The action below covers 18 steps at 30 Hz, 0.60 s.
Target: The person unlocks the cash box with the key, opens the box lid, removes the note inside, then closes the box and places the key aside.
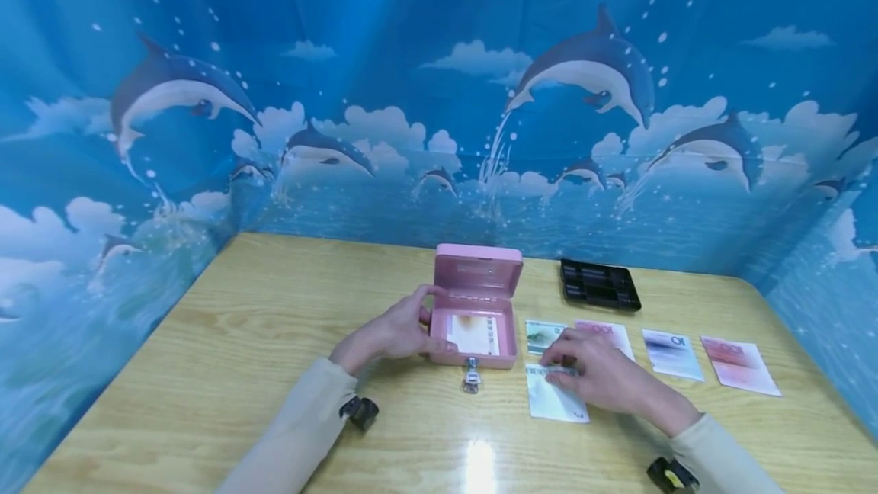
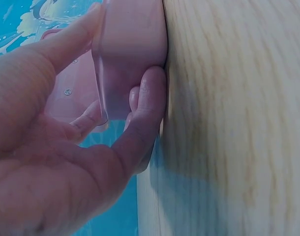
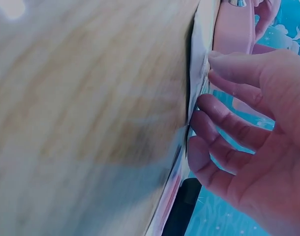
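Note:
A pink cash box (image 1: 511,334) stands on the table with its lid raised. Inside it lies a pale banknote (image 1: 473,335); a metal latch or key piece (image 1: 471,376) hangs at its front. My left hand (image 1: 401,324) grips the box's left side, thumb at the front corner and forefinger near the hinge; in the left wrist view its fingers lie along the pink wall (image 2: 133,44). My right hand (image 1: 604,372) is over a whitish banknote (image 1: 557,400), thumb and forefinger close together at its far edge. The right wrist view shows bent fingertips (image 3: 201,147) right at the paper.
A green banknote (image 1: 542,335) and a pink one (image 1: 613,334) lie behind my right hand. Farther right are a blue-grey note (image 1: 672,355) and a red one (image 1: 741,367). A black compartment tray (image 1: 600,285) sits at the back, before a dolphin-print curtain (image 1: 411,136).

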Available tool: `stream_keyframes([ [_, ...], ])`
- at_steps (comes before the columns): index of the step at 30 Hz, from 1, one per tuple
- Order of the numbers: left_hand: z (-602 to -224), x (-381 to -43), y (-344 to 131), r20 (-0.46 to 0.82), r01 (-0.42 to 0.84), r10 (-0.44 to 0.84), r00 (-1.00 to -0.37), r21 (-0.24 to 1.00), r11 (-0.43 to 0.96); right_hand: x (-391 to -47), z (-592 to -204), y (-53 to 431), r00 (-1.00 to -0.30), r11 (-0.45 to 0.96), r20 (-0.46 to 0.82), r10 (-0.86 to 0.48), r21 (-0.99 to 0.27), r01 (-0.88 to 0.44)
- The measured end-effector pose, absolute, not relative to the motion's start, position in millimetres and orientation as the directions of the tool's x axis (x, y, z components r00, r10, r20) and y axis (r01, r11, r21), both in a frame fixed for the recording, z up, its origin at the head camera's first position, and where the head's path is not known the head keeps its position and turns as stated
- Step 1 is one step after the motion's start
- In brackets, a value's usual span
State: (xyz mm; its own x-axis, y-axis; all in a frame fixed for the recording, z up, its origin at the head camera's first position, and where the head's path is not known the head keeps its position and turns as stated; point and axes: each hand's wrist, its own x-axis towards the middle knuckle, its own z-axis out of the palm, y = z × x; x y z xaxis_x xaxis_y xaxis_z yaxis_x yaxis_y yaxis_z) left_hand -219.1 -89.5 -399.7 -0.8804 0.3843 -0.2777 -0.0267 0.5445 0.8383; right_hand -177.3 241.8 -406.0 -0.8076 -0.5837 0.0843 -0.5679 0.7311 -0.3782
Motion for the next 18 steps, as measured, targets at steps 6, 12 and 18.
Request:
stream_keyframes([
  [6, -400, -219, -90, -0.291, -0.035, 0.366, -0.884, 0.822, 0.569, -178, -402, 239, -0.818, 0.704, 0.181, -0.546, -0.430, -0.565],
  [12, -400, -218, -90, -0.287, -0.032, 0.366, -0.885, 0.823, 0.567, -180, -405, 228, -0.768, 0.593, 0.378, -0.517, -0.489, -0.640],
  [18, -398, -218, -90, -0.278, -0.018, 0.370, -0.887, 0.820, 0.572, -183, -404, 210, -0.773, 0.602, 0.377, -0.510, -0.487, -0.633],
])
